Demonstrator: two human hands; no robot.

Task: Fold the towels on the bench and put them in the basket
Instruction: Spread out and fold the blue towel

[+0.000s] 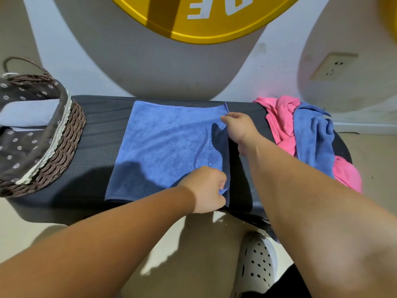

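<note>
Head view, blue towel (163, 143), edge pinched in fingers (223, 119)

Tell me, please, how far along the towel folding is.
Done: what looks like a folded pale towel lies in the basket. In hand: a blue towel flat on the bench, left grip and right grip pinching its right corners. Remaining: a crumpled pink and blue pile at the bench's right end.

Basket (64, 134) left of towel (163, 143) on bench (96, 151)
</note>
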